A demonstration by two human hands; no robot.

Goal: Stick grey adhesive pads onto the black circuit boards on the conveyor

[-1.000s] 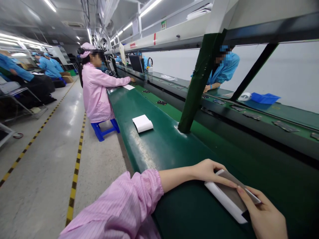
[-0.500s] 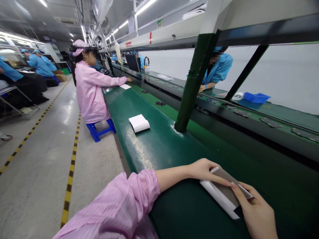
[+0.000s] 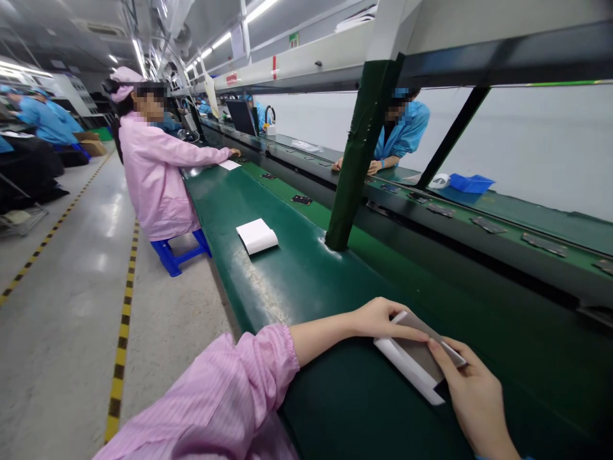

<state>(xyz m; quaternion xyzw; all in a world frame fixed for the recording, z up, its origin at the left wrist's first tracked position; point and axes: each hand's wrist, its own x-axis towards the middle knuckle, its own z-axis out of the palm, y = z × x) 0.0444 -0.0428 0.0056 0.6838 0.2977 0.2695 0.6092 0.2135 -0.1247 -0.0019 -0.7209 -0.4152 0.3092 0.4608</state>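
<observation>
Both of my hands hold a white folded sheet [image 3: 422, 359] with a grey inner face, tilted over the green bench. My left hand [image 3: 380, 322] grips its far left edge, with one finger stretched across the grey face. My right hand [image 3: 474, 386] wraps round the right side, its thumb on the grey face close to the left fingertip. A small black patch shows at the lower corner beside the right hand. The fingers beneath the sheet are hidden.
A white stack of sheets [image 3: 257, 236] lies further along the green bench [image 3: 268, 287]. A green-wrapped post [image 3: 352, 166] rises from the bench. Beyond it runs a line with several dark flat parts [image 3: 301, 200]. A person in pink [image 3: 156, 166] sits at left; another in blue works opposite.
The whole view has shifted slightly, so bench, people and hands appear further left. Both hands keep nearly the same hold on the folded sheet.
</observation>
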